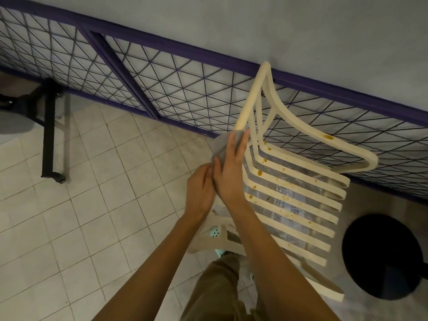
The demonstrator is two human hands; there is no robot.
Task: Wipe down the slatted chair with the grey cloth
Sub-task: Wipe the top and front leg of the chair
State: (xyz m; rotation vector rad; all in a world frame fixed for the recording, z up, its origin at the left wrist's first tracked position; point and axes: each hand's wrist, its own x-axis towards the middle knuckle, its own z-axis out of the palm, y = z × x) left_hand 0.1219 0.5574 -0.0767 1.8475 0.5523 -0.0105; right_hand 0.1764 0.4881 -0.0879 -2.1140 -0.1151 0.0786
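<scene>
Far to the left of the cream slatted plastic chair (292, 192), a black webbing strap with metal clips (48, 137) lies on the pale square-tiled floor (97, 205). Behind the chair, running from its far left to past its right side, a purple-framed wire mesh panel (148, 72) stands against a grey wall (254, 26). The chair's curved top rail leans against this panel.

At the chair's left edge, the left hand (200, 189) has its fingers curled and touches the other hand's thumb. What it grasps, if anything, is hidden, so I cannot tell. Just right of it, the right hand (231, 169) lies with straight fingers flat over the crumpled grey cloth (220, 147), pressing it onto the chair's left side rail. The cloth bunches out past the fingers on the side away from the chair.

Orange-brown sauce spots (259, 173) dot the chair's slats and its right arm. Through the gaps between the slats, something clear and plastic shows under the chair, too blurred to name. Below the chair's near left corner are a mint perforated clog (215, 232) and the person's olive-brown trouser leg (215, 290). To the chair's right, just beside its lower slats, is a round black object (382, 256), either a stool or a bin.
</scene>
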